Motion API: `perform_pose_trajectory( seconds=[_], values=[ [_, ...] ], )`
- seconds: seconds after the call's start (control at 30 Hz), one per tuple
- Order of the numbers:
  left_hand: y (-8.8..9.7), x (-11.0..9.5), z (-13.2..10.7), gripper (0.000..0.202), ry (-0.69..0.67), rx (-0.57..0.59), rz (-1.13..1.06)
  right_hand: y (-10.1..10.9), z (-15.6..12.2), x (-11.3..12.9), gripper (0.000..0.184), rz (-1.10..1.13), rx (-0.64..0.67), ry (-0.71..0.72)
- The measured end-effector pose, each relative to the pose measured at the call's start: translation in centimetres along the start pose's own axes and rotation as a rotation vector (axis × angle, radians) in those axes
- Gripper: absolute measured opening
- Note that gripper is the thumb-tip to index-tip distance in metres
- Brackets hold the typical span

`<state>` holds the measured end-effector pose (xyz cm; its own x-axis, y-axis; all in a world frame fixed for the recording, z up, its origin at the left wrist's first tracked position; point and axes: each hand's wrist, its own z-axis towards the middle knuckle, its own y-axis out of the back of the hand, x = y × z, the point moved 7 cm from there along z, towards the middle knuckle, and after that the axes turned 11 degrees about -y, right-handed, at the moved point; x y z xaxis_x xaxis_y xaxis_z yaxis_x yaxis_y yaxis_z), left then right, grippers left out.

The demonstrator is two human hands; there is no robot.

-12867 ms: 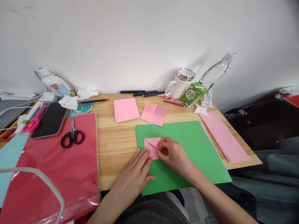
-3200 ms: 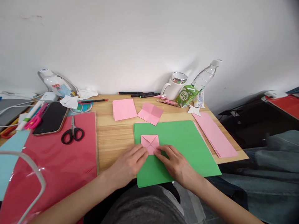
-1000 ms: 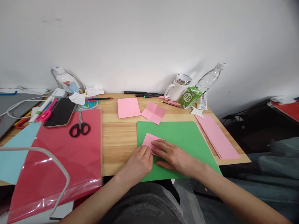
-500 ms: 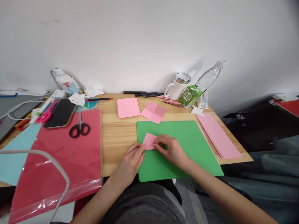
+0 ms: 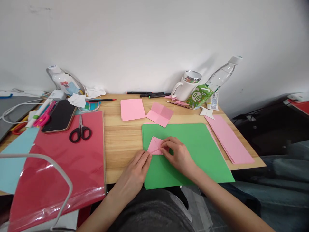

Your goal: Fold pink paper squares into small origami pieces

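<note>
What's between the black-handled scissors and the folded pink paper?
The head view shows, rightward from the scissors, part of the red pack, a strip of wooden table, then the left margin of the green paper under the folded pink paper.

Black-handled metal scissors [image 5: 80, 127] are lying on a red, plastic-wrapped pack [image 5: 65, 164], while a white, chrome-rimmed mug [image 5: 185, 91] is standing beside a green-and-white printed carton [image 5: 200, 96].
</note>
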<state>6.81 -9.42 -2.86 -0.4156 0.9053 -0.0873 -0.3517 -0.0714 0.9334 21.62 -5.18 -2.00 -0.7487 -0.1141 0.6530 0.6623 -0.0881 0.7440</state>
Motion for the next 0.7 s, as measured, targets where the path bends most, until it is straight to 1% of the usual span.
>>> perform_pose_trajectory(
  seconds=[0.1,0.33,0.57,0.7],
  values=[
    [0.1,-0.1,0.32,0.046,0.002,0.034,0.05,0.18,-0.18,-0.13,0.01,-0.011,-0.04,-0.001],
    [0.24,-0.08,0.38,0.056,0.02,0.059,0.087,0.18,-0.37,-0.62,0.008,0.066,-0.045,-0.082],
    [0.01,0.0,0.38,0.058,0.042,0.09,0.073,-0.02,-0.7,-0.63,0.01,0.048,-0.089,-0.085],
    [-0.25,-0.07,0.36,0.058,0.055,0.082,0.077,-0.04,-0.9,-0.59,0.01,0.065,-0.104,-0.08]
  ],
)
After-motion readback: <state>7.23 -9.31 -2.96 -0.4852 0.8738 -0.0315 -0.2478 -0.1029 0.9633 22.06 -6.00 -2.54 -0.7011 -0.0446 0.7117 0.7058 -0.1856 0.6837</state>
